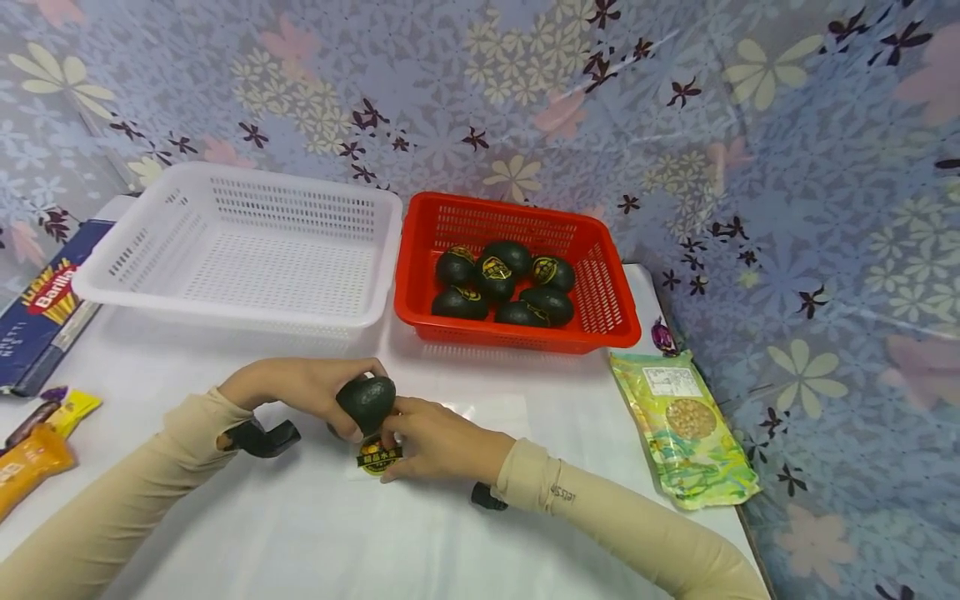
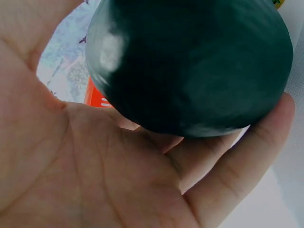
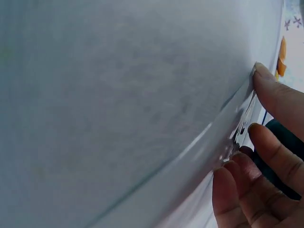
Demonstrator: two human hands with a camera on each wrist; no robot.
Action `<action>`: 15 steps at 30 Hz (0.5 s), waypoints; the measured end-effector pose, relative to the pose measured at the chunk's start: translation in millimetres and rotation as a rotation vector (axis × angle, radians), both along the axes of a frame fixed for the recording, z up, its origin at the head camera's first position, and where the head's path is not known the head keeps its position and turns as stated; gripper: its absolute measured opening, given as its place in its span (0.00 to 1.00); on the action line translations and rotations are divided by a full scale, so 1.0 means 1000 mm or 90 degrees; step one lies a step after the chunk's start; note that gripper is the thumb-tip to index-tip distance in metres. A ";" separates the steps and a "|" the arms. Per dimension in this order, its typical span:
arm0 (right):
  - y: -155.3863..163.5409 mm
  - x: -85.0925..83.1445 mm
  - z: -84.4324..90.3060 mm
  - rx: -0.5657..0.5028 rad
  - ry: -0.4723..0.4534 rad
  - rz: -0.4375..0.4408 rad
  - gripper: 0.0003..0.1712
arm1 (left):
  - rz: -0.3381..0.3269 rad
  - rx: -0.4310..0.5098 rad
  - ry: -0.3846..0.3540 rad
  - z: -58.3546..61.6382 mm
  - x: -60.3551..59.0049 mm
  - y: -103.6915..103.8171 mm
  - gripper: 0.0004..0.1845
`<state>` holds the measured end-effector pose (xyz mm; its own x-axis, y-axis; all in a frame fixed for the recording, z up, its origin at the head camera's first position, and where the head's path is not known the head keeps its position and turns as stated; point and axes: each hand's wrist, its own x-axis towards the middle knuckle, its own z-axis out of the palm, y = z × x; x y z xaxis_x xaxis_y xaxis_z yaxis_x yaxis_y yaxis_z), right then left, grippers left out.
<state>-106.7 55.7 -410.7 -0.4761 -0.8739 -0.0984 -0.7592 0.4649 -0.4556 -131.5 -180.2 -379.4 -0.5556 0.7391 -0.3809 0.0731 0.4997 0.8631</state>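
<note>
Plainly, glossy dark-green egg-shaped object [image 1: 367,402] in left-hand [image 1: 300,392] grip, right hand [image 1: 438,446] pinching its wrapper [image 1: 377,457].

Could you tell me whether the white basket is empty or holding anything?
Empty: the white basket shows only bare mesh floor.

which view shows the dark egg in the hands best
The head view: the dark egg shows whole, gripped by the left hand. The left wrist view fills with its side; the right wrist view shows only a sliver behind the right hand.
</note>
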 end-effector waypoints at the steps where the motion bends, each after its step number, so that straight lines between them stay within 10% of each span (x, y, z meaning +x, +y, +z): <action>1: 0.000 0.000 0.000 0.000 0.001 0.003 0.16 | -0.002 0.005 -0.002 -0.001 0.000 0.000 0.32; 15: 0.001 -0.003 0.006 -0.020 0.037 0.044 0.05 | 0.009 -0.002 0.001 0.001 0.001 0.000 0.33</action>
